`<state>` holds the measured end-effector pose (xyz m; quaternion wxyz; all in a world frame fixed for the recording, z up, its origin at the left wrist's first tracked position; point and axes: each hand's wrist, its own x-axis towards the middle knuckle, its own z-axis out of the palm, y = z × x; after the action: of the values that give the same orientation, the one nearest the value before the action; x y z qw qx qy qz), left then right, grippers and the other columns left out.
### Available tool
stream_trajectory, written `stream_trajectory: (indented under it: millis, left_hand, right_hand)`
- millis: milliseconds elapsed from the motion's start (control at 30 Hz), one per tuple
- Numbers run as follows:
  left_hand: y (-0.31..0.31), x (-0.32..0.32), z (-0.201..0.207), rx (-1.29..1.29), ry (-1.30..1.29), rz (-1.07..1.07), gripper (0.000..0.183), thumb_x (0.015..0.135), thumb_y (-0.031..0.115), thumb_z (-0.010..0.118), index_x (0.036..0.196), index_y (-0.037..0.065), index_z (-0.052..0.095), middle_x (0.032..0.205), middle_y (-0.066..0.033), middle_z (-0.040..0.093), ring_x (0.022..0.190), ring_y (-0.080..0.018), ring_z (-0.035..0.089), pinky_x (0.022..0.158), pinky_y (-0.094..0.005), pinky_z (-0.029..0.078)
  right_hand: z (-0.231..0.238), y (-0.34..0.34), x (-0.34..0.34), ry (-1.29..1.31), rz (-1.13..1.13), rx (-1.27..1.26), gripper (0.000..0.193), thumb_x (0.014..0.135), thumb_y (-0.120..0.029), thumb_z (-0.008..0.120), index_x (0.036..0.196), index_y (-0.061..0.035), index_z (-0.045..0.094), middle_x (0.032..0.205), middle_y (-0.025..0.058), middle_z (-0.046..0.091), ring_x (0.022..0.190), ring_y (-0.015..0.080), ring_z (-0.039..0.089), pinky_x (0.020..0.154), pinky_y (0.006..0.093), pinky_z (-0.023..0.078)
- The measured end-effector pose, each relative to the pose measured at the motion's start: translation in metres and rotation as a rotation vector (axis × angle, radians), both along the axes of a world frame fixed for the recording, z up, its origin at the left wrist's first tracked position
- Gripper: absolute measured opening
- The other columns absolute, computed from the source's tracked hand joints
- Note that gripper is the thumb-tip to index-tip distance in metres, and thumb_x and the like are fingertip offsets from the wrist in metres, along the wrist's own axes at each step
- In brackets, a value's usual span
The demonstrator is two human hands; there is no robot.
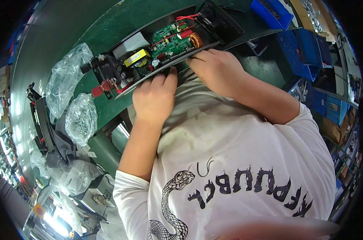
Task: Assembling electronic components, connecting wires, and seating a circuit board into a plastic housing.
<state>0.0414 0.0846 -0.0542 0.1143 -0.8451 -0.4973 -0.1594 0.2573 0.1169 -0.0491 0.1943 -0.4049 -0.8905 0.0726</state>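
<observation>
On the green bench lies an opened power inverter: a long dark metal casing point(171, 60) holding a green circuit board point(169, 42), a yellow-wrapped transformer point(136, 58) and a copper-wound ring coil point(196, 40). Its black end panel point(221, 24) leans out at the far right; red terminals point(103, 88) sit at the left end. My left hand point(154, 96) is closed against the casing's near long side, fingers curled. Farther right along that side, my right hand point(218, 70) is also closed, with bent fingers at the edge. The fingertips of both are partly hidden.
Clear plastic bags point(67, 78) lie left of the casing, one bag point(81, 120) with small metal parts inside. Blue bins point(271, 14) stand at the back right. A black panel assembly point(43, 120) sits on the far left, near grey cloth point(61, 148).
</observation>
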Motion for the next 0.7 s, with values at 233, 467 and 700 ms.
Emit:
stream_trajectory:
  millis: [233,467,700]
  left_hand:
    - [0.0,0.005,-0.003,-0.016,-0.026,-0.007,0.024,0.08,0.02,0.066,0.101,0.024,0.075,0.069,0.005,0.057,0.057,-0.015,0.06,0.048,-0.0303,0.049]
    - [0.0,0.005,-0.003,-0.031,-0.022,0.015,0.023,0.08,0.019,0.066,0.101,0.024,0.075,0.07,0.0044,0.059,0.058,-0.0159,0.062,0.048,-0.0317,0.05]
    - [-0.001,0.008,0.0,-0.004,-0.025,0.024,0.016,0.082,0.019,0.066,0.096,0.022,0.073,0.068,0.0034,0.057,0.055,-0.0161,0.06,0.046,-0.031,0.049]
  right_hand:
    - [0.005,0.003,0.001,-0.035,-0.014,0.051,0.016,0.076,-0.013,0.07,0.092,-0.0106,0.07,0.082,0.0022,0.065,0.069,0.023,0.065,0.06,0.0364,0.054]
    - [0.01,0.007,-0.001,-0.003,-0.051,0.139,0.02,0.084,-0.022,0.074,0.075,-0.0131,0.06,0.065,0.0037,0.061,0.06,0.0251,0.064,0.054,0.0375,0.051]
    - [0.012,0.006,0.001,-0.028,-0.075,0.112,0.027,0.085,-0.025,0.075,0.072,-0.0122,0.056,0.064,0.0044,0.061,0.06,0.0254,0.065,0.054,0.0377,0.051]
